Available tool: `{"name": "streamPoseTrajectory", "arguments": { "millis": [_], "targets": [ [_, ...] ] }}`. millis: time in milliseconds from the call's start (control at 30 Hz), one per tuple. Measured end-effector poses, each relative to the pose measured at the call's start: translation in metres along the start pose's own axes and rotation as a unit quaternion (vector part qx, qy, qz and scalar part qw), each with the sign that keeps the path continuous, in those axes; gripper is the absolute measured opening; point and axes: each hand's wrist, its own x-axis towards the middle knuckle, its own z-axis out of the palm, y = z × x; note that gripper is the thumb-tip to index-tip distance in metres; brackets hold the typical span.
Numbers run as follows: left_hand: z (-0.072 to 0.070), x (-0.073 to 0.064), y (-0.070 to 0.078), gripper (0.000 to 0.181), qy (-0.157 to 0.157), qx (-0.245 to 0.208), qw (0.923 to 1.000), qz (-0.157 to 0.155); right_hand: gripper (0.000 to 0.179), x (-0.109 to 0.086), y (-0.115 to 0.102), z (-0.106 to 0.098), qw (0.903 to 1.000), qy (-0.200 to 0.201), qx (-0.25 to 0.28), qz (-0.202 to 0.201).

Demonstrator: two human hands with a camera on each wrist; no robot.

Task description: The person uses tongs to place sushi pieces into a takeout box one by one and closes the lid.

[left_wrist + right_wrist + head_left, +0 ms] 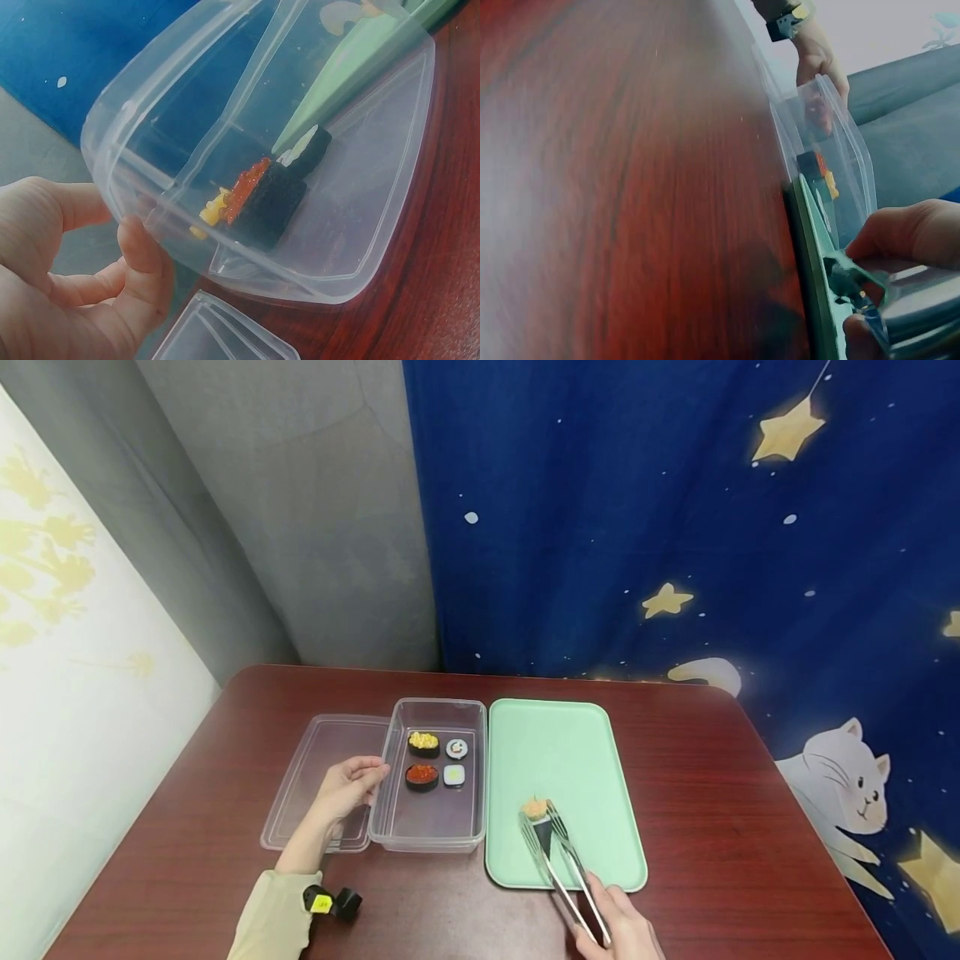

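My left hand point(348, 789) pinches the left rim of a clear plastic container point(431, 827) between thumb and finger. Inside stand a corn-topped sushi piece point(423, 742), a red roe sushi piece point(422, 775), a round sushi roll point(456, 748) and a squarish sushi roll point(453, 775). My right hand point(618, 927) grips metal tongs point(566, 893). Their fork-like ends lie either side of a cone-shaped hand roll point(536, 810), dark wrapped with an orange top, over the near part of a pale green tray point(558, 743). The left wrist view shows the roe piece point(247, 191) through the container wall.
A clear lid point(337, 739) lies flat left of the container, partly behind my left forearm. Container and tray stand side by side on the reddish-brown table point(697, 827). Grey and blue star-patterned curtains point(570, 527) hang behind the table's far edge.
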Motion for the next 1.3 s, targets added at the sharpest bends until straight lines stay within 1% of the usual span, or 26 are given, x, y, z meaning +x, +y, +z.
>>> {"name": "streamPoseTrajectory", "arguments": {
  "millis": [67, 167, 300, 400, 500, 633, 733, 867, 1033, 1167, 1300],
  "targets": [
    [0.0, 0.0, 0.0, 0.036, 0.001, -0.003, 1.0, 0.0, 0.066, 0.003, 0.004, -0.003, 0.9998, -0.008, 0.015, -0.011],
    [0.0, -0.001, 0.0, 0.035, 0.002, -0.005, 1.0, 0.002, 0.065, 0.013, 0.009, -0.009, 0.9992, -0.012, 0.017, -0.033],
    [0.0, -0.001, 0.0, 0.035, 0.002, -0.005, 1.0, 0.003, 0.064, 0.034, 0.016, -0.021, 0.9982, -0.012, 0.014, -0.057],
    [-0.001, -0.001, 0.0, 0.035, 0.003, -0.003, 1.0, 0.002, 0.064, 0.049, 0.019, -0.03, 0.9974, -0.022, 0.027, -0.064],
    [-0.001, -0.001, -0.001, 0.035, 0.004, -0.001, 1.0, 0.002, 0.065, 0.064, 0.023, -0.035, 0.9952, -0.024, 0.037, -0.087],
    [-0.001, -0.001, 0.0, 0.034, 0.005, 0.001, 1.0, 0.004, 0.058, 0.084, 0.027, -0.036, 0.9901, -0.031, 0.054, -0.125],
    [-0.002, -0.001, 0.0, 0.034, 0.004, 0.001, 1.0, 0.009, 0.05, 0.096, 0.027, -0.033, 0.9862, -0.052, 0.065, -0.143],
    [-0.002, -0.002, 0.001, 0.036, 0.002, -0.005, 0.9999, 0.012, 0.049, 0.112, 0.025, -0.024, 0.9803, -0.08, 0.067, -0.168],
    [-0.001, -0.002, 0.001, 0.036, 0.002, -0.012, 0.9999, 0.01, 0.053, 0.133, 0.022, -0.01, 0.9652, -0.108, 0.072, -0.227],
    [0.0, 0.0, 0.0, 0.037, 0.0, -0.014, 0.9999, 0.01, 0.053, 0.151, 0.022, -0.001, 0.9463, -0.133, 0.085, -0.282],
    [0.0, 0.0, -0.001, 0.037, 0.0, -0.012, 0.9999, 0.011, 0.053, 0.168, 0.022, 0.007, 0.9233, -0.172, 0.09, -0.331]
  ]
}}
